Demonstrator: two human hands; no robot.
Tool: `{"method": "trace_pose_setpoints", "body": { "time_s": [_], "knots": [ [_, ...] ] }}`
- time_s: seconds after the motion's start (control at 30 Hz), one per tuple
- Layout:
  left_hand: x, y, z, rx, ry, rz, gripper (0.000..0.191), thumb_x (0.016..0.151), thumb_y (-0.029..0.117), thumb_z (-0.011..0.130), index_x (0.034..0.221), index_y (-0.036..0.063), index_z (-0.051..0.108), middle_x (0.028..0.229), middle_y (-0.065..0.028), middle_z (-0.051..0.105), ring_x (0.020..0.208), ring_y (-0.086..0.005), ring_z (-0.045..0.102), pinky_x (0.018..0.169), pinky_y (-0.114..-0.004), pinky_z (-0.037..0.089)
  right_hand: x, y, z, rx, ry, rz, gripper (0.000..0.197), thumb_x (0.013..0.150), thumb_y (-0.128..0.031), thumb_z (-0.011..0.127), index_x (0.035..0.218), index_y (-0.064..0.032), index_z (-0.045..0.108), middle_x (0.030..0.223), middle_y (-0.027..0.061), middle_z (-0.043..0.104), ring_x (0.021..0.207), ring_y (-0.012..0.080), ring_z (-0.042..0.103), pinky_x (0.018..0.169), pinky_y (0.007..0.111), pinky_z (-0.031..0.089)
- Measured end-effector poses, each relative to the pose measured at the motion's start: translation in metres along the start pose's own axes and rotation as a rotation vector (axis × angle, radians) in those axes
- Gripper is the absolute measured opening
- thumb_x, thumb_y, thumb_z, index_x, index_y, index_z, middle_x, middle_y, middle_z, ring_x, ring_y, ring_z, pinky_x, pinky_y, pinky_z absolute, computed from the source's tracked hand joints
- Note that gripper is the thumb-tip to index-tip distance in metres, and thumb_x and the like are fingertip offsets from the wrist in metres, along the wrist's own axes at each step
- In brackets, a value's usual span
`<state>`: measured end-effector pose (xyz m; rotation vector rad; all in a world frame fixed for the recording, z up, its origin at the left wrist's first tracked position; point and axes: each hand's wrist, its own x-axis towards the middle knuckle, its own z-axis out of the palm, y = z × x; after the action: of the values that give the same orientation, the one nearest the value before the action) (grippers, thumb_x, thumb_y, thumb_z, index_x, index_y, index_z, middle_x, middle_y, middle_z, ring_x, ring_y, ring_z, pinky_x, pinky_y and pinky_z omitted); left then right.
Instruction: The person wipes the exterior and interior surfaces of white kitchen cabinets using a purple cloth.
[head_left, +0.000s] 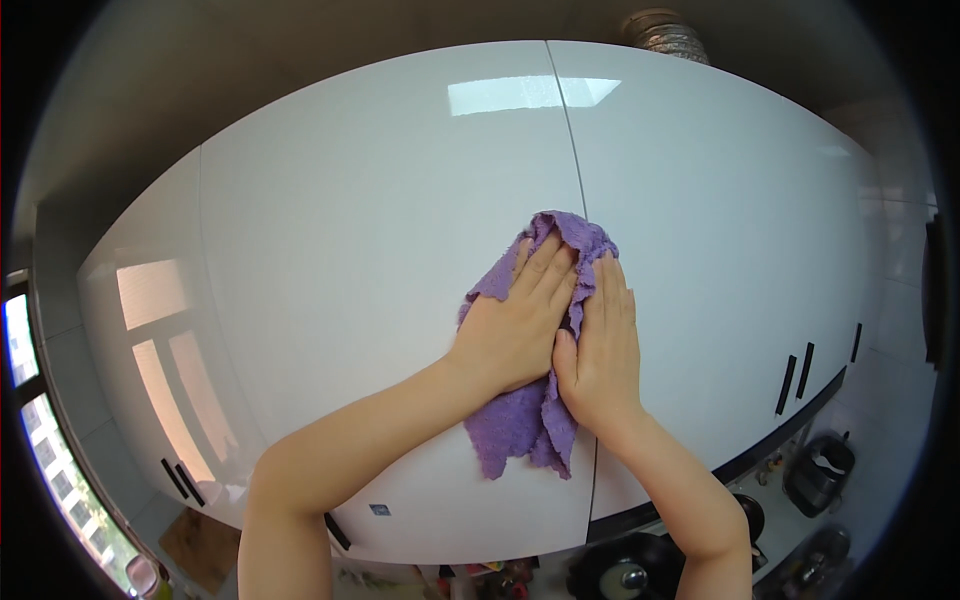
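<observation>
A purple textured cloth with ragged edges lies bunched against glossy white cabinet doors, over the seam between two of them. My left hand presses on it with the fingers pointing up, and a fold of cloth laps over its edge. Close beside it, my right hand lies nearly flat along the cloth's right edge, thumb towards the left hand. What is under both palms is hidden. The cloth's lower end hangs below the hands.
Black handles line the doors' lower edges. Below are a dark pan with a glass lid, a black appliance and a brown board. A window is at left; a foil duct sits above.
</observation>
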<state>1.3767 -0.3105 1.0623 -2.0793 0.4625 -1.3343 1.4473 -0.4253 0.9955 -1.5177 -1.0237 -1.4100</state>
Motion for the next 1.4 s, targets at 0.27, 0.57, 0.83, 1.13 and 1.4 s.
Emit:
{"method": "trace_pose_setpoints", "body": {
  "time_s": [0.27, 0.57, 0.83, 1.13, 1.4],
  "knots": [
    [0.026, -0.065, -0.034, 0.084, 0.140, -0.197, 0.054, 0.084, 0.015, 0.048, 0.136, 0.0016, 0.041, 0.147, -0.0153, 0.034, 0.139, -0.0311, 0.026, 0.113, -0.040, 0.024, 0.099, -0.028, 0.021, -0.055, 0.121, -0.089, 0.061, 0.088, -0.024, 0.047, 0.138, 0.0059, 0.032, 0.145, 0.0236, 0.031, 0.136, 0.0375, 0.028, 0.109, 0.055, 0.021],
    [-0.132, -0.072, -0.054, 0.175, 0.224, -0.677, 0.056, 0.087, 0.021, 0.048, 0.135, -0.0045, 0.038, 0.142, -0.0232, 0.036, 0.135, -0.0385, 0.029, 0.113, -0.051, 0.019, 0.060, -0.144, 0.079, 0.183, -0.087, -0.419, 0.061, 0.080, -0.020, 0.051, 0.135, 0.0040, 0.040, 0.144, 0.0191, 0.037, 0.135, 0.0309, 0.033, 0.111, 0.048, 0.025],
    [-0.171, 0.004, -0.029, 0.017, -0.160, -0.498, 0.054, 0.082, 0.018, 0.048, 0.128, -0.0087, 0.045, 0.139, -0.0228, 0.039, 0.133, -0.0401, 0.031, 0.112, -0.053, 0.019, -0.035, -0.102, 0.047, -0.020, -0.316, -0.284, 0.069, 0.078, -0.024, 0.053, 0.139, 0.0011, 0.036, 0.147, 0.0169, 0.033, 0.138, 0.0292, 0.030, 0.110, 0.049, 0.024],
    [-0.134, -0.110, -0.071, 0.182, 0.157, -0.551, 0.053, 0.087, 0.017, 0.044, 0.137, -0.0024, 0.037, 0.147, -0.0184, 0.031, 0.141, -0.0329, 0.020, 0.116, -0.042, 0.012, 0.079, -0.164, 0.088, 0.027, -0.007, -0.347, 0.063, 0.081, -0.019, 0.052, 0.137, 0.0029, 0.037, 0.145, 0.0186, 0.035, 0.136, 0.0304, 0.032, 0.110, 0.050, 0.025],
    [-0.238, -0.083, -0.072, 0.220, 0.208, -0.885, 0.057, 0.089, 0.026, 0.046, 0.138, -0.0030, 0.035, 0.143, -0.0237, 0.033, 0.135, -0.0409, 0.026, 0.112, -0.050, 0.017, 0.031, -0.225, 0.129, 0.277, -0.207, -0.580, 0.059, 0.082, -0.022, 0.052, 0.136, 0.0022, 0.041, 0.145, 0.0144, 0.037, 0.136, 0.0266, 0.032, 0.111, 0.042, 0.026]
  ]
}}
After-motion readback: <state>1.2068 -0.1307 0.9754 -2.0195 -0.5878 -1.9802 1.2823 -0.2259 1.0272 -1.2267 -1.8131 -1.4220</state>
